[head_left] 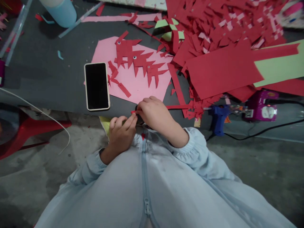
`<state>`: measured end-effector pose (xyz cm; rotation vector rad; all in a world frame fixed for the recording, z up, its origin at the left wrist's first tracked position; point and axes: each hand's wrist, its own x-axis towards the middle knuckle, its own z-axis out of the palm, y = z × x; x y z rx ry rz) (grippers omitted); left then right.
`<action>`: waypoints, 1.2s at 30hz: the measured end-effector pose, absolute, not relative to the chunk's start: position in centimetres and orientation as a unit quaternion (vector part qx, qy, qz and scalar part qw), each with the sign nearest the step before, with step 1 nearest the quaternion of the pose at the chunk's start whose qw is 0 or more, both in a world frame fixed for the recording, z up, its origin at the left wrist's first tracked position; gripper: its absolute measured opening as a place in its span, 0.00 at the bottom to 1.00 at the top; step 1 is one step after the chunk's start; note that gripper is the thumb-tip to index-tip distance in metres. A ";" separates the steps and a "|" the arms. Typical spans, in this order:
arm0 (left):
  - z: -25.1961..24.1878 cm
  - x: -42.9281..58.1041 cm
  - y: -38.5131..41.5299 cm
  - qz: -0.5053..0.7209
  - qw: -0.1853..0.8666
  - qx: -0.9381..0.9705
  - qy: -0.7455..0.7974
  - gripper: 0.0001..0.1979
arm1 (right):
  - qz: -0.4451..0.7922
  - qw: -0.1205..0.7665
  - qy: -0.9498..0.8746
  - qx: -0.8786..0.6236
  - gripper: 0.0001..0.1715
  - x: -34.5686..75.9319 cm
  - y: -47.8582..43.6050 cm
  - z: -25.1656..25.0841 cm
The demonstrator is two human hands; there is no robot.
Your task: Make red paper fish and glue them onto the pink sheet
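At the front edge of the table, my left hand and my right hand meet with bent fingers. A small red paper piece pokes out between their fingertips, pinched from both sides. Something dark shows just beneath the right fingers; its kind is unclear. Beyond the hands lies a pink paper sheet. Several red folded-paper fish with stick-on eyes rest on it, among them a large fish, a middle fish and a small fish. Loose red paper scraps lie beside them.
A phone lies left of the pink sheet. Red paper strips are heaped at the right, near a blue glue gun and a purple box with a black cable. A bottle of blue liquid stands at the back left.
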<state>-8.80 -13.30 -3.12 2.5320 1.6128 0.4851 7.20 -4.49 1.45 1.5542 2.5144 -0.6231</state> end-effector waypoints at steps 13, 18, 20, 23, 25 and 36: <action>-3.2 -9.1 -13.1 0.156 0.057 0.820 0.548 0.19 | -0.214 0.078 0.824 0.519 0.15 6.6 -4.1 1.7; -3.4 -9.1 -13.2 0.170 0.033 0.822 0.543 0.18 | -0.201 0.082 0.827 0.519 0.15 6.3 -4.1 1.8; -3.3 -9.0 -13.2 0.181 0.023 0.823 0.538 0.17 | -0.197 0.083 0.828 0.519 0.15 6.3 -4.1 1.8; -3.1 -8.9 -12.8 0.196 0.034 0.809 0.554 0.18 | -0.203 0.081 0.832 0.510 0.15 6.5 -4.0 1.8; -3.0 -8.9 -12.6 0.189 0.044 0.804 0.562 0.18 | -0.208 0.075 0.840 0.495 0.15 6.9 -3.9 1.7; -3.1 -8.9 -12.6 0.188 0.003 0.835 0.517 0.16 | -0.219 0.030 0.849 0.480 0.14 7.4 -4.6 1.0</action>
